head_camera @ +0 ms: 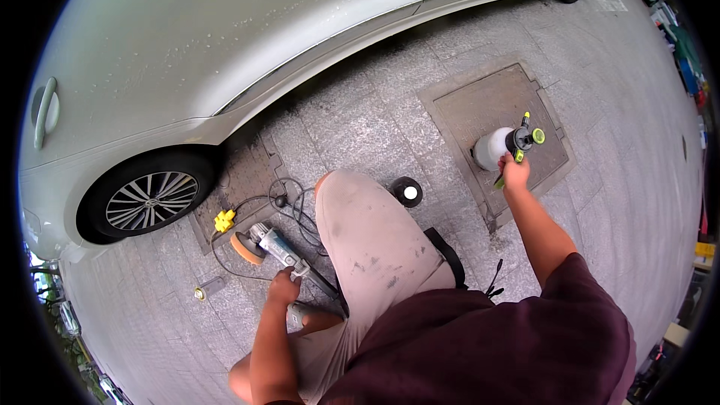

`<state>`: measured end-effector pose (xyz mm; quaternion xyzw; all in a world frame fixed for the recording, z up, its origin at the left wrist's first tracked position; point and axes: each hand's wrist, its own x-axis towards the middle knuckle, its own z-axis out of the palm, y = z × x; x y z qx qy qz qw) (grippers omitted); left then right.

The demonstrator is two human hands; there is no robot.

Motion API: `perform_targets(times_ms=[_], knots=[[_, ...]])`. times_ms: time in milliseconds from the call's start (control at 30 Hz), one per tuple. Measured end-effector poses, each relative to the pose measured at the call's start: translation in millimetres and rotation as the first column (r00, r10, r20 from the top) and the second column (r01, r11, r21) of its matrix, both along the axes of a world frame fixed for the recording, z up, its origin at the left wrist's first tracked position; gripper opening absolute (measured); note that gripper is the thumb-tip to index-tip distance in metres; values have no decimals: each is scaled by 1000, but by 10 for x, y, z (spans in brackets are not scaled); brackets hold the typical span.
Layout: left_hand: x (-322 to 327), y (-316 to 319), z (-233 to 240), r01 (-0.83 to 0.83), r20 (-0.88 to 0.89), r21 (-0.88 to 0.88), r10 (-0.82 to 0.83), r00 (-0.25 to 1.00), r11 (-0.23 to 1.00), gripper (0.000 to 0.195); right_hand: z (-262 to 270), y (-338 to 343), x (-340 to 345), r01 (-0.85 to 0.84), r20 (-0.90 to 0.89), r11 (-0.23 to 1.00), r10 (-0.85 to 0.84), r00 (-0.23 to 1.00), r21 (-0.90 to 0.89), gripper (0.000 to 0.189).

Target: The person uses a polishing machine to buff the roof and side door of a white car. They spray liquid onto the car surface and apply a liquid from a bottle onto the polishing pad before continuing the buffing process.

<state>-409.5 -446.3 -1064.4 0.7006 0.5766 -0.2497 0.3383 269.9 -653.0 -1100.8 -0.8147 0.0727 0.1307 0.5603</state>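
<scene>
My left hand (284, 286) has its fingers on the rear body of an angle polisher (278, 246), which lies on the paving beside my bent leg. An orange foam pad (246, 248) is fitted to the polisher's head and faces the car's wheel. Out to the right, my right hand (514, 171) grips the handle of a pump spray bottle (495, 146). That bottle has a whitish translucent body and a black head with yellow-green parts. It leans over a square ground cover. My fingers partly hide its handle.
A silver car (315, 22) with a wheel (152, 199) stands along the far side. A yellow power socket block (224, 220) and looped cable (301, 211) lie near the polisher. A dark bottle with a white cap (410, 192) stands by my knee; a small canister (209, 289) lies left.
</scene>
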Motion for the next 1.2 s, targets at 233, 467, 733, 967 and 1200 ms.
perform_targets(times_ms=[233,467,733,967,1200], knots=[[-61,-106,-130,-21,-49,-45,19,999,999,56,-227,-229,-898,-97,67,893,140,988,-439,62],[-156,-304,-122,-56,-36,0,55,998,998,51,32,427,-1308,-308,-912,951,155,381,33,96],[98,-289,352,-96,-21,-3,96,995,995,50,-862,1164,-1864,98,-917,917,371,146,386,43],[-351,-279,-439,-327,119,82,317,941,941,56,-479,1713,-1825,-90,-899,943,331,285,319,39],[-289,-167,-1243,-803,290,26,764,576,595,80,-35,1655,-1303,-503,-823,816,478,307,286,46]])
